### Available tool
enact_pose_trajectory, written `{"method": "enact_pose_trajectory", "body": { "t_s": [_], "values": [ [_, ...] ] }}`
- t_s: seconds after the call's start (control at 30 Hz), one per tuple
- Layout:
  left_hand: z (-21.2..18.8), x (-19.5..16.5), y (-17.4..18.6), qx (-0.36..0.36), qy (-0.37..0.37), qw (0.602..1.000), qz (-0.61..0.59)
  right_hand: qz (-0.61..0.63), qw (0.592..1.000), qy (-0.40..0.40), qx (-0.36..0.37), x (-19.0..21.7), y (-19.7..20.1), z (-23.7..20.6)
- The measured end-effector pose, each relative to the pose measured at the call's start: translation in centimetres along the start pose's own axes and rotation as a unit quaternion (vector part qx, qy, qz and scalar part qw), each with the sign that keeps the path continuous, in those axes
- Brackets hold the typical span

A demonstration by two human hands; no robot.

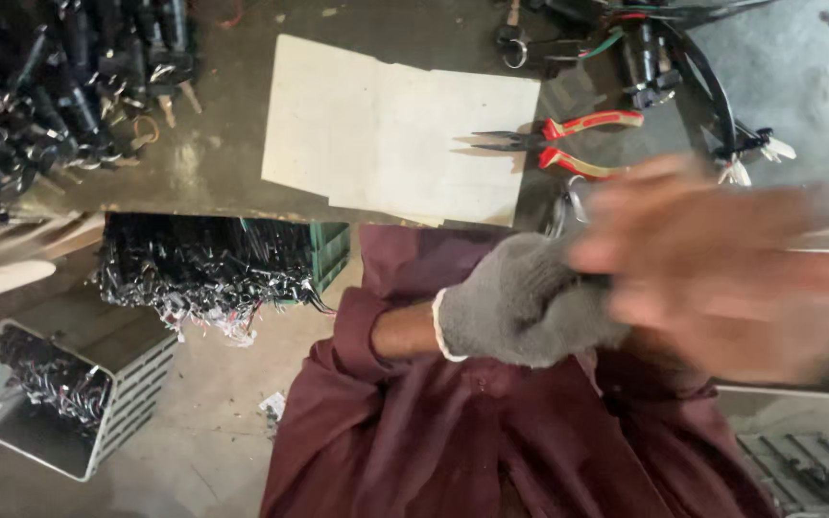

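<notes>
Gloved in grey knit, the left hand (528, 302) is curled shut, seemingly around a small dark thing at its knuckles, too hidden to name. Right hand (722, 273) is bare, fingers spread open, blurred, touching the glove; whether it holds anything I cannot tell. Below the counter (213, 168), a green crate (330, 251) brims with black wires, and a grey bin (79, 403) on the floor holds more. Red-handled pliers (558, 142) lie on the counter, jaws resting on pale card (386, 134), just above the hands.
</notes>
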State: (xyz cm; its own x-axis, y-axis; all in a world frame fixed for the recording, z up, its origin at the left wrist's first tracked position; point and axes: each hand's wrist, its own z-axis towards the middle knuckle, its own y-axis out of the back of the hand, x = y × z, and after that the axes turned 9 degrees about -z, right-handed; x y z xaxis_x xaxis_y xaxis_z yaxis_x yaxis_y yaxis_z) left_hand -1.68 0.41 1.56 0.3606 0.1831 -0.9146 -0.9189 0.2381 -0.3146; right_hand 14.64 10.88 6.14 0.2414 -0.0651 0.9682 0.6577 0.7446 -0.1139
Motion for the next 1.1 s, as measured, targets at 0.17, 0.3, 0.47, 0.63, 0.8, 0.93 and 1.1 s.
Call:
{"method": "enact_pose_trajectory", "body": {
  "t_s": [0.17,0.3,0.47,0.63,0.8,0.93,1.1],
  "values": [
    [0.1,-1.4,0.9,0.037,0.180,0.978,-0.095,0.155,0.977,0.135,-0.053,-2.3,0.9,-2.1],
    [0.3,-0.5,4.0,0.061,-0.040,0.987,0.145,0.177,0.966,0.144,-0.119,-3.8,1.1,-2.0],
    [-1.0,1.5,6.4,-0.175,0.097,0.935,-0.291,0.067,0.968,0.031,-0.240,-6.1,-1.0,2.9],
    [-2.6,3.0,7.7,-0.270,0.092,0.954,-0.094,-0.214,0.966,-0.098,-0.110,-13.3,-6.7,-2.7],
    [-4.1,4.8,5.7,-0.368,0.072,0.922,-0.094,-0.128,0.973,-0.100,-0.163,-17.7,-5.7,-7.6],
    [-5.1,5.1,5.8,-0.305,0.096,0.946,-0.061,-0.160,0.975,-0.116,-0.104,-16.2,-3.9,-7.0],
    [-4.3,3.0,6.4,-0.224,0.026,0.919,0.322,-0.327,0.941,0.012,-0.085,-14.6,-3.8,-5.3]
  ]
}}
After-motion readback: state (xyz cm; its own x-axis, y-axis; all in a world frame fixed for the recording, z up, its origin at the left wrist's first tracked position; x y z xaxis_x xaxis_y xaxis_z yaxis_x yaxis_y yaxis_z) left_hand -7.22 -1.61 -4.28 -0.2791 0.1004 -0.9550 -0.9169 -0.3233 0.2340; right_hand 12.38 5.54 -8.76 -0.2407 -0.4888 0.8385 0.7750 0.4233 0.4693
